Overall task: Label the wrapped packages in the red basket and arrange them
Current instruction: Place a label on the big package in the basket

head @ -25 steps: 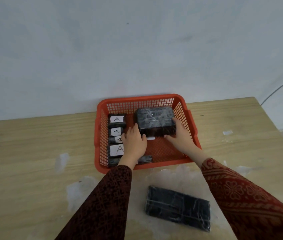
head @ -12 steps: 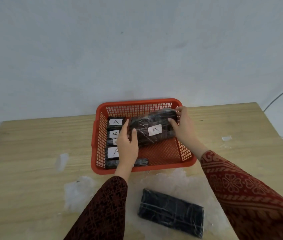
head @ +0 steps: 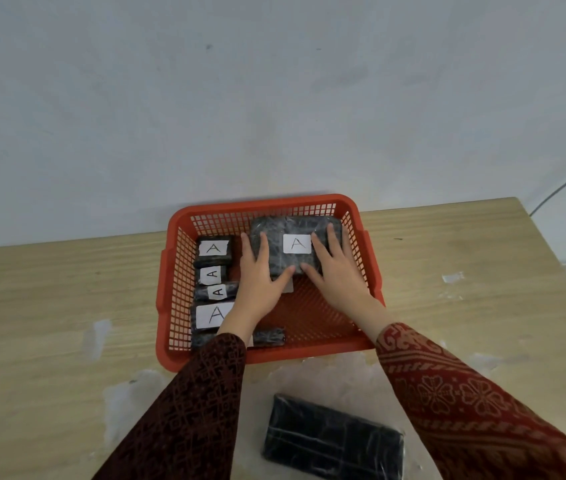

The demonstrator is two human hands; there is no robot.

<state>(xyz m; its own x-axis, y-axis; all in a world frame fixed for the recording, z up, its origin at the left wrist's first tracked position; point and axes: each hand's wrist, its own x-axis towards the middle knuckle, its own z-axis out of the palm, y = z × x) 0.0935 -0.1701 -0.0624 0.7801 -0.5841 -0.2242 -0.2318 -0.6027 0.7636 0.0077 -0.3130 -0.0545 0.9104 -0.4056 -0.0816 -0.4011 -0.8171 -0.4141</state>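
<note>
A person's two hands press flat on a large wrapped package (head: 293, 245) lying in the far right part of a red basket (head: 264, 207) on a wooden table (head: 49, 306). The package is dark, almost black, bound in glossy clear film that catches the light in creases, and carries a white label (head: 296, 243) marked with a handwritten "A" on its top face. The left hand (head: 257, 284) lies open along the package's left edge, fingers spread and thumb tucked at its near edge; the right hand (head: 338, 271) lies open across its right side, fingers reaching toward the far right corner. Neither hand is clenched.

Down the basket's left side sits a row of smaller dark wrapped packages (head: 214, 271), each with a white "A" label, the nearest one the widest. Another small dark bundle (head: 268, 336) lies at the near wall. Outside the basket, near the viewer, an unlabelled dark package (head: 333, 441) rests on a sheet of clear film (head: 337, 375) on the table.
</note>
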